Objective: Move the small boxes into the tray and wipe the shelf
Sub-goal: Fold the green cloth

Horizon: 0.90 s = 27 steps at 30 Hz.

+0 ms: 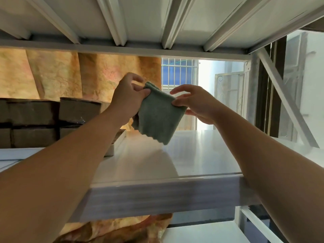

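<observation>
A folded green cloth (158, 116) hangs in the air above the white shelf (175, 155). My left hand (128, 97) pinches its upper left corner. My right hand (196, 104) pinches its right edge between thumb and fingers, with the other fingers spread. Several small brown boxes (35, 120) are stacked at the left, standing in a white tray (115, 142) whose rim shows behind my left forearm. The forearm hides much of the tray.
The underside of the upper shelf, with white ribs (112, 20), is close overhead. A diagonal white brace (284, 102) crosses the right end of the rack. An orange curtain (61, 72) and a barred window (178, 71) lie behind. A lower shelf (201, 232) shows below.
</observation>
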Each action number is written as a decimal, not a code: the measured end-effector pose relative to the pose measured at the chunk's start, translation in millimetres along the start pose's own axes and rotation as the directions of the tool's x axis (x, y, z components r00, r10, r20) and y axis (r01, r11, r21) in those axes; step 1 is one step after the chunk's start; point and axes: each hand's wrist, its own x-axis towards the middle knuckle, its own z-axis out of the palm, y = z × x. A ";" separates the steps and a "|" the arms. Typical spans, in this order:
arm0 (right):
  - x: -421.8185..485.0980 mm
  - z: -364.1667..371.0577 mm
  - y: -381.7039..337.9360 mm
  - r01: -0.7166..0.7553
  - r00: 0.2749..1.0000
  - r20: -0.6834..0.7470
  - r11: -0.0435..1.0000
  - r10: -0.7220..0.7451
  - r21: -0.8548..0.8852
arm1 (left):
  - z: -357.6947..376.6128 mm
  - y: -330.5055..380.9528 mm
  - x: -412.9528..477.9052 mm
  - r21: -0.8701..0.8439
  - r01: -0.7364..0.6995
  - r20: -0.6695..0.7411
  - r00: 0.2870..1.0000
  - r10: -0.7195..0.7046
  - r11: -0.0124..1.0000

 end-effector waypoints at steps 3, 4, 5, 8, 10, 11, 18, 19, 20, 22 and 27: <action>-0.8 -0.8 -1.0 0.046 0.994 -0.099 0.998 -0.042 0.036 | 0.3 1.5 -2.2 -0.129 0.060 0.035 0.998 -0.056 0.990; -1.3 -0.3 -1.1 0.056 0.992 -0.117 0.997 -0.050 0.051 | 0.9 2.2 -2.9 -0.175 0.086 0.058 0.995 -0.077 0.981; -1.6 0.4 -1.0 0.066 0.990 -0.131 0.996 -0.057 0.066 | 1.7 2.5 -3.4 -0.228 0.121 0.081 0.991 -0.105 0.966; -2.8 1.9 -1.5 0.103 0.978 -0.194 0.989 -0.081 0.108 | 2.5 1.6 -3.0 -0.367 0.246 0.149 0.967 -0.204 0.897; -3.4 0.2 -1.5 0.114 0.968 -0.240 0.982 -0.075 0.152 | 2.7 -0.2 -3.3 -0.400 0.310 0.202 0.948 -0.247 0.862; -4.3 -1.0 -1.7 0.106 0.967 -0.248 0.980 -0.062 0.167 | 2.8 -0.6 -4.3 -0.385 0.325 0.226 0.941 -0.253 0.864; -8.1 0.8 -2.2 0.027 0.981 -0.191 0.997 -0.012 0.075 | 8.7 -2.1 -10.1 -0.099 0.255 0.403 0.894 -0.196 0.962; -6.9 1.9 -1.1 0.013 0.985 -0.173 0.997 0.001 0.079 | 8.7 -2.2 -10.9 -0.071 0.250 0.388 0.899 -0.204 0.966; -5.7 2.3 0.3 -0.007 0.990 -0.137 0.993 0.023 0.116 | 8.6 -2.7 -11.5 -0.058 0.255 0.368 0.904 -0.217 0.965; -5.3 2.6 2.0 -0.081 0.997 0.029 0.966 0.076 0.246 | 8.3 -3.1 -12.2 -0.063 0.278 0.319 0.916 -0.244 0.959; -7.7 6.1 8.9 -0.365 0.891 0.309 0.929 0.332 0.056 | 3.8 -2.5 -10.4 -0.127 0.291 0.249 0.935 -0.253 0.948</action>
